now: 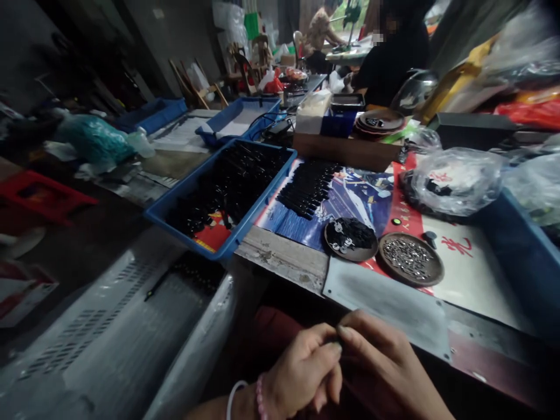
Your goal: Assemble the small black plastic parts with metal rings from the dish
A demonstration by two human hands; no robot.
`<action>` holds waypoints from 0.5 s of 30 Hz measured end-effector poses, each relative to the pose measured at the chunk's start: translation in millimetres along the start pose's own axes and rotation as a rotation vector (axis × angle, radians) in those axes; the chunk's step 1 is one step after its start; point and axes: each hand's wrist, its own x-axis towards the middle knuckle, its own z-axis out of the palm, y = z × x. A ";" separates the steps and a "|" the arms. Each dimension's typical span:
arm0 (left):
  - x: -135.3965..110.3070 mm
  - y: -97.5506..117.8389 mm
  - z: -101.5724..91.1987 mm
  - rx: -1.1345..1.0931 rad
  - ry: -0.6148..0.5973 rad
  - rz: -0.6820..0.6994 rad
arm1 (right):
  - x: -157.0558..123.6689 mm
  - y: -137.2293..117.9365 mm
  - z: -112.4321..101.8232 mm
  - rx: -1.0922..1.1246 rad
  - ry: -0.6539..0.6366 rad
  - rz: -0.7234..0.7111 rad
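Observation:
My left hand [306, 364], with a pink bead bracelet [261, 396] and a white bangle at the wrist, is closed in a pinch just in front of the table edge. Against its fingertips my right hand [378, 350] is pinched too. Something small and dark shows between the fingertips, mostly hidden; its kind cannot be made out. Beyond the hands lies a grey metal plate [385, 306] on the table's front edge. Behind that plate stand a round dish of small shiny metal pieces [409, 259] and a round dish of black pieces [356, 236].
A blue tray [245, 236] heaped with thin black items stands left of a row of black items [306, 189]. A white plastic-lined crate [109, 350] is at lower left. Bagged parts [455, 181] and a blue bin [516, 233] flank the right. People sit at the back.

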 end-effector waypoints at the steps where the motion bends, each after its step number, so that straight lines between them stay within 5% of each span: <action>1: -0.3 1.7 -1.8 0.003 0.003 -0.003 | 1.6 -3.1 -1.7 -0.074 -0.009 -0.035; 9: -4.0 9.6 -23.2 -0.107 0.068 -0.064 | 12.6 -20.8 -16.2 -0.447 -0.030 -0.273; 15: -9.5 5.0 -40.3 -0.069 0.084 -0.022 | 25.5 -33.6 1.6 -0.726 -0.331 -0.395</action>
